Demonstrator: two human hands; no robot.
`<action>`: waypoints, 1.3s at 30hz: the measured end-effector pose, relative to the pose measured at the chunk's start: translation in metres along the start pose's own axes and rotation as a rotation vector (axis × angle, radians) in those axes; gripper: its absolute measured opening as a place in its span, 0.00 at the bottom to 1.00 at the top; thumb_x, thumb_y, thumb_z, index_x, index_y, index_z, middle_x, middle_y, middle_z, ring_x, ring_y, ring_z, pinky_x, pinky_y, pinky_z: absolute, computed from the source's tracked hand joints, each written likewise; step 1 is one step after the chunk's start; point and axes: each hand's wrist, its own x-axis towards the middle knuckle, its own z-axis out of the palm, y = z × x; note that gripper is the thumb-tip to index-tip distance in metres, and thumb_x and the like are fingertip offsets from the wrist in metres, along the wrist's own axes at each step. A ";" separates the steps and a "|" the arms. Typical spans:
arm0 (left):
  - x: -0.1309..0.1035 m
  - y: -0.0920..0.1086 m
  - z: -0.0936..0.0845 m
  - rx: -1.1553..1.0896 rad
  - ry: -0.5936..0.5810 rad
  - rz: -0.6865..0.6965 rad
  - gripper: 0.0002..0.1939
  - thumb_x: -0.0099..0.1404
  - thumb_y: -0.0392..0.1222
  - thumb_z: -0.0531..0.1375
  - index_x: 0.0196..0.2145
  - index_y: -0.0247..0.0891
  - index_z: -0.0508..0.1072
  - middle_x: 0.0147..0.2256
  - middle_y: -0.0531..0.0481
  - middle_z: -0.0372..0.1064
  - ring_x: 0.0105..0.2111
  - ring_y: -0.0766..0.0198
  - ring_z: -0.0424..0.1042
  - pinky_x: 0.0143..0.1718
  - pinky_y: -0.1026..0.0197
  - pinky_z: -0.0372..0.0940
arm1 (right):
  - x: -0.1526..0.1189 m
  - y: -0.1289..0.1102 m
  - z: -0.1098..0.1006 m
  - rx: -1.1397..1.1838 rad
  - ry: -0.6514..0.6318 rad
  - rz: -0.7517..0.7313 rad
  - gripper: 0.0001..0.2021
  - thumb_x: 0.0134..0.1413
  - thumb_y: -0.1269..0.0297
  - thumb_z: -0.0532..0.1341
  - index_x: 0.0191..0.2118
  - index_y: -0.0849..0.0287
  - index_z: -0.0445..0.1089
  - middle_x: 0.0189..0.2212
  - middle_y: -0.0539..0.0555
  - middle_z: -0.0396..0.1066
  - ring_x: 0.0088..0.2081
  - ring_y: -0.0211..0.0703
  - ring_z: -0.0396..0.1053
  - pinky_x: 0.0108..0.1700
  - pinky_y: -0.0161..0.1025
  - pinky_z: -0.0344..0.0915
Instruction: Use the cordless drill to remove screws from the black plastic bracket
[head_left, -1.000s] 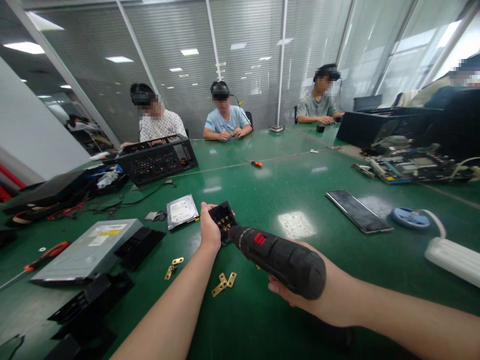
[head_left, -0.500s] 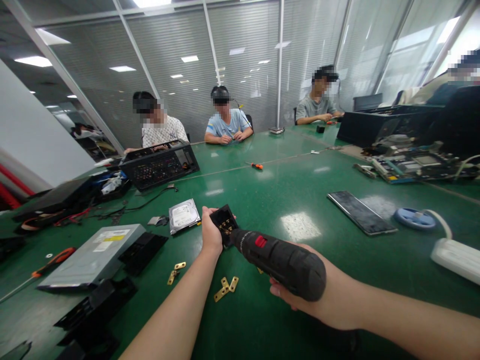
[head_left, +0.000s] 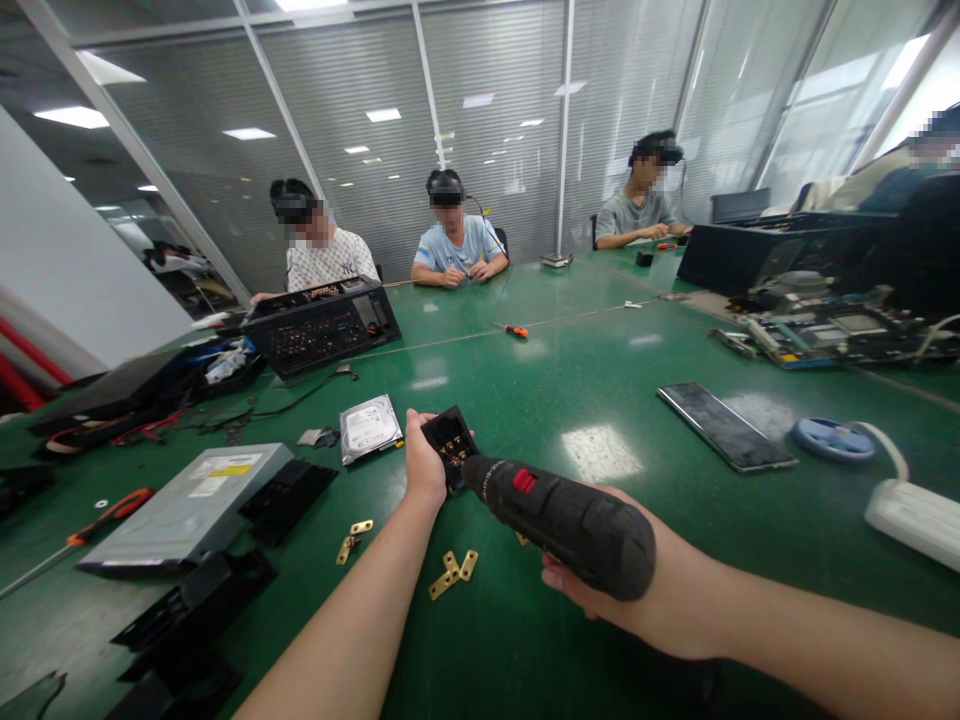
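My left hand (head_left: 425,459) is closed around the left side of a small black terminal block (head_left: 448,440) with brass-coloured contacts inside. A black cordless drill (head_left: 566,515) with a red switch on top is gripped in my right hand (head_left: 637,560). Its front end points into the block, and the tip is hidden behind the chuck. Below them on the green table lie several small brass strips with holes (head_left: 448,580); another group of brass pieces (head_left: 345,548) lies further left. A hard drive (head_left: 370,428) rests just left of my left hand.
At left are a grey optical drive (head_left: 199,500), an orange-handled screwdriver (head_left: 112,515) and black plastic parts (head_left: 195,600). A phone (head_left: 724,425) and a white power strip (head_left: 919,520) lie at right. A computer case (head_left: 322,325) stands before co-workers seated across the table (head_left: 480,370).
The drill and the block keep almost the same position against each other. The whole view has shifted very slightly; nothing was let go or picked up.
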 end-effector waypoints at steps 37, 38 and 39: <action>0.000 0.000 0.002 -0.017 0.011 0.000 0.32 0.63 0.76 0.62 0.37 0.43 0.65 0.27 0.51 0.75 0.34 0.48 0.85 0.36 0.52 0.78 | 0.000 0.005 -0.003 -0.074 0.004 -0.061 0.12 0.53 0.65 0.67 0.44 0.55 0.70 0.34 0.52 0.77 0.30 0.42 0.73 0.35 0.42 0.73; 0.000 0.000 0.002 -0.016 0.012 0.001 0.32 0.63 0.76 0.62 0.37 0.43 0.65 0.27 0.51 0.75 0.34 0.48 0.85 0.36 0.52 0.78 | 0.000 0.005 -0.003 -0.078 0.003 -0.063 0.12 0.52 0.65 0.66 0.44 0.55 0.70 0.34 0.52 0.77 0.30 0.42 0.73 0.35 0.42 0.73; 0.000 0.000 0.002 -0.014 0.013 0.001 0.32 0.63 0.76 0.62 0.37 0.43 0.65 0.27 0.51 0.75 0.34 0.48 0.85 0.36 0.52 0.78 | 0.001 0.005 -0.003 -0.078 0.000 -0.061 0.12 0.52 0.65 0.66 0.44 0.55 0.70 0.33 0.51 0.77 0.30 0.42 0.72 0.35 0.41 0.73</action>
